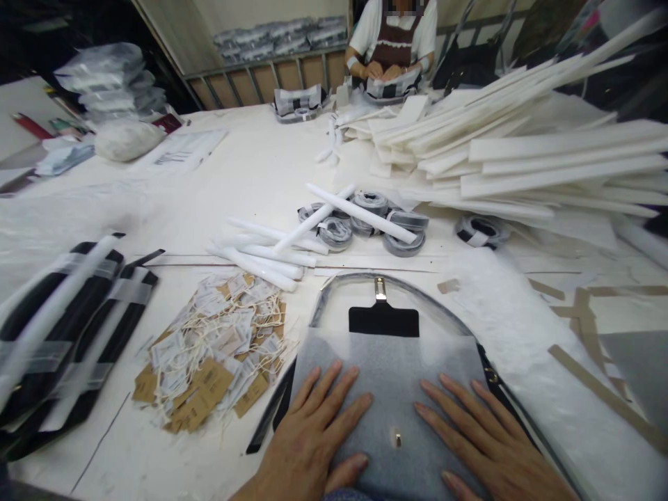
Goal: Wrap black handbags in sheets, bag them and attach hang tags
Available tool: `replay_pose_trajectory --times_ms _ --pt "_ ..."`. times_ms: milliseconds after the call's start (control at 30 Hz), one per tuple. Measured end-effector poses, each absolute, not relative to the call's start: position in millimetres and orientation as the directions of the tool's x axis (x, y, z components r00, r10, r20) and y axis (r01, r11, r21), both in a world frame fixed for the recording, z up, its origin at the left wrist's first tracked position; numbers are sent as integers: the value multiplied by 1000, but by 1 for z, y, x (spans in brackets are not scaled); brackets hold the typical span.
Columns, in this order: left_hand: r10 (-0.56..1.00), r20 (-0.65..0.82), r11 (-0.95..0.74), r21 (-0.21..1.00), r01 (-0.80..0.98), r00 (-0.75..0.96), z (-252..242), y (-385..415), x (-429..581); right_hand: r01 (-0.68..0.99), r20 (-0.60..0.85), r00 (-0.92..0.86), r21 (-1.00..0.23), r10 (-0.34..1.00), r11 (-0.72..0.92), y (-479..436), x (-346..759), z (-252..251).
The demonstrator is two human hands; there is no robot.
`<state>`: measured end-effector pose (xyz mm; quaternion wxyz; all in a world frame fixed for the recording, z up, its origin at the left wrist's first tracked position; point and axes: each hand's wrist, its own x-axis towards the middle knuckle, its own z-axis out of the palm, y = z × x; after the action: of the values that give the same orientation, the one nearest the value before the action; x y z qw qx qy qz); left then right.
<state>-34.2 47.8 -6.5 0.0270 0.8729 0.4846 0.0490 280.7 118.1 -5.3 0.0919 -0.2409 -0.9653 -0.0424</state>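
Note:
Right in front of me lies a black handbag with a curved handle wrapped in clear film and a dark flap tab (383, 321) that ends in a gold clasp (380, 288). A translucent sheet of wrapping paper (389, 376) covers its body, and a small gold lock piece (398, 438) pokes through. My left hand (318, 424) rests flat on the left part of the sheet, fingers spread. On the right part lies my right hand (485, 431), also flat with fingers apart. Neither hand holds anything.
Left of the bag is a heap of tags with strings (209, 355); wrapped black bags (67, 327) lie beyond it. White foam tubes (266, 257) and coiled straps (370, 216) sit ahead. Stacked foam sheets (522, 153) fill the right. Across the table, a person (394, 49) handles a wrapped bag.

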Motion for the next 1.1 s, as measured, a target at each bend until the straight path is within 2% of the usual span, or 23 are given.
replay_pose_trajectory --times_ms 133,333,433,667,733,867,933,1100 --pt "871 43 -491 75 868 489 5 64 -36 494 224 -851 29 476 869 138 281 -2" --pt "925 78 -379 129 916 371 21 95 -28 540 175 -832 41 526 841 166 273 -3" --pt "929 57 -370 211 905 366 25 108 -28 547 181 -823 0 538 837 171 267 0" --pt "909 78 -395 468 790 408 44 121 -38 562 271 -756 -199 596 803 179 266 27" --pt "905 68 -393 508 767 419 47 121 -41 558 291 -736 -252 612 791 182 267 28" --pt "891 16 -414 442 796 454 37 126 -40 568 195 -737 -340 647 749 188 260 15" --pt "894 -30 -400 392 828 446 26 130 -37 603 129 -741 -305 660 737 190 257 4" --pt "896 -115 -383 284 879 428 10 135 -28 609 72 -777 -164 626 776 186 252 -14"
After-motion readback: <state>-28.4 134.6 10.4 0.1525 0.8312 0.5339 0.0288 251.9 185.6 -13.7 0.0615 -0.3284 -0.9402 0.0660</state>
